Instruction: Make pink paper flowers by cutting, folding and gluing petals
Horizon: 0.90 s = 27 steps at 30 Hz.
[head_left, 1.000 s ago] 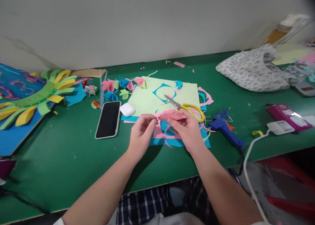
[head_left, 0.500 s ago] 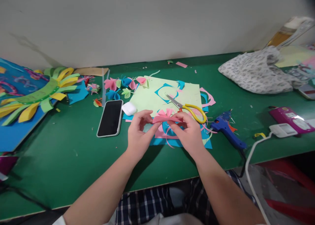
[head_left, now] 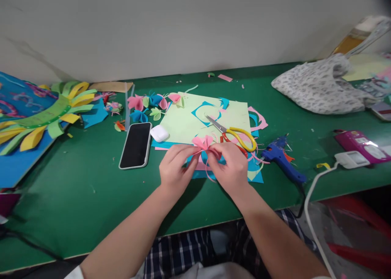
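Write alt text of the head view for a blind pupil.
Two hands pinch a folded pink paper piece over paper scraps on a green table. Yellow-handled scissors lie beyond; a phone sits left, a blue glue gun right.

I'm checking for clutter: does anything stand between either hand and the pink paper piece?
Nothing visible: the left hand and right hand both pinch the pink paper piece. The yellow-handled scissors lie beyond it.

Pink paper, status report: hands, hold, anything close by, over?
Left hand and right hand pinching the pink paper. Paper gathered at the fingertips, folds fanned out beyond. Yellow-handled scissors lying close past the right hand.
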Tool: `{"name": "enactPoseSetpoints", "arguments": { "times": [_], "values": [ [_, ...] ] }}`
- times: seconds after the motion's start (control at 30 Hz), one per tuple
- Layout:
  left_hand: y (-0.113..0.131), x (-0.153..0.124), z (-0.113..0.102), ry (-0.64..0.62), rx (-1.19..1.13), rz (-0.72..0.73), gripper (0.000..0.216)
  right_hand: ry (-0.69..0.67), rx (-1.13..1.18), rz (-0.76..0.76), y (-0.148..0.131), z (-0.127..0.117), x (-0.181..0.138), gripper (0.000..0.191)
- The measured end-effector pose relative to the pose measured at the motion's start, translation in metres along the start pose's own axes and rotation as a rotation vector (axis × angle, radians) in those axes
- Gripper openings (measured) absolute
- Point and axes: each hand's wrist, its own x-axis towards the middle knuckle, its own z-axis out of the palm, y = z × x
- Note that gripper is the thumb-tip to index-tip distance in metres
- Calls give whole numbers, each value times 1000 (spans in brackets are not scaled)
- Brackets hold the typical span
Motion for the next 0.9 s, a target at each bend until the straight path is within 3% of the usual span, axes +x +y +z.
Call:
{"name": "enactPoseSetpoints", "arguments": {
  "times": [0.27,0.53,0.63,0.8,0.9],
  "values": [
    [0,-4,1,60,143,183,32,22,-95,17,-2,6,-6,8],
    [7,-6,3,3,65,159,31,76,-157,51,-4,7,-7,10],
    [8,-6,4,-20,36,39,28,73,-143,70,-4,6,-6,7],
    [9,-4,3,17,-71,-376,11,-32,-117,139,-2,7,-8,9],
    [8,-3,5,18,-90,-454,10,-94,-148,174,0,9,-9,13]
  ]
}}
